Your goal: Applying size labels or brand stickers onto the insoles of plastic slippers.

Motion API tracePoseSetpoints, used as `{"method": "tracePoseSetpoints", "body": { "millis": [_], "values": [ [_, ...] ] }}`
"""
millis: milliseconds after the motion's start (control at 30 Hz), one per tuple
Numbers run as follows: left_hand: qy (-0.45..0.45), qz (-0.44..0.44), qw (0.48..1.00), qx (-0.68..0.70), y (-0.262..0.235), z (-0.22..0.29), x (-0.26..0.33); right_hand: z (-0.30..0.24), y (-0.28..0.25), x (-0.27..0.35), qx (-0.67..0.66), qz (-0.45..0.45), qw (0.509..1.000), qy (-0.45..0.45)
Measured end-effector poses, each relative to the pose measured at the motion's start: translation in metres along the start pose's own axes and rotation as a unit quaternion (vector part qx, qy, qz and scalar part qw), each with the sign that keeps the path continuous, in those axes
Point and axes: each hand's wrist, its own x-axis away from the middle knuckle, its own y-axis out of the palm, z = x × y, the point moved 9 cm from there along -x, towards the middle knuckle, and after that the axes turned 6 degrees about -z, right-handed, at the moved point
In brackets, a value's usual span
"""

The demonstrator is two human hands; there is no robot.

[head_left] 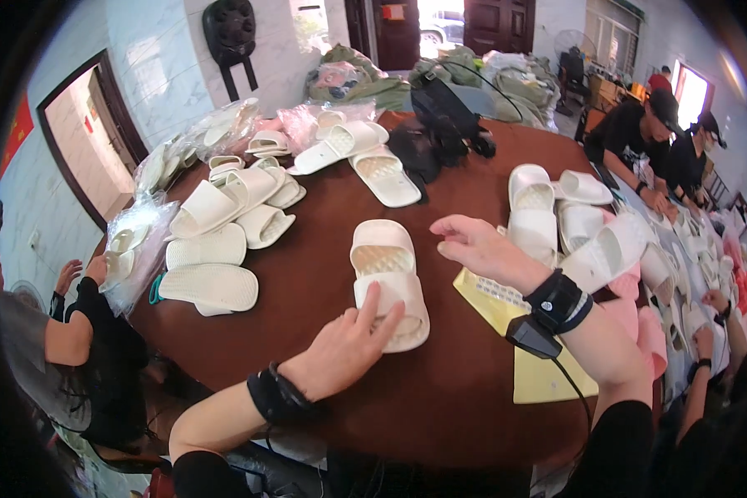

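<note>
In the middle of the table lie two white slippers [383, 249], one overlapping the other, straps up. My left hand [344, 349] rests its outstretched fingers on the strap of the nearer one, without gripping it. To the right, my right hand [494, 249] hovers over the table with fingers stretched to the left and nothing in them. Below it lie yellow sheets [548, 378] and a small printed sheet with rows of marks [500, 290], partly hidden by my forearm. Both wrists carry black straps; the right one also has a black cabled box [535, 336].
White slippers [216, 282] pile up at left, some in clear plastic bags [145, 249]. More slippers [531, 236] and pink ones [627, 315] lie at right. Black gear [448, 112] stands at the back. Other people sit at left and right, their hands on slippers and a bag.
</note>
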Motion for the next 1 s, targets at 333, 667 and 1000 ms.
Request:
{"method": "tracePoseSetpoints", "body": {
  "millis": [333, 667, 1000],
  "values": [
    [0.104, -0.154, 0.950, 0.252, -0.069, 0.074, 0.053, 0.006, 0.046, 0.040, 0.138, -0.034, 0.987, -0.079],
    [0.092, -0.568, 0.796, 0.190, -0.048, 0.092, 0.128, -0.010, 0.083, 0.065, 0.143, 0.047, 0.983, -0.106],
    [0.252, -0.548, 0.773, 0.198, -0.059, 0.135, 0.106, -0.027, 0.090, 0.098, 0.177, 0.033, 0.975, -0.133]
  ]
}}
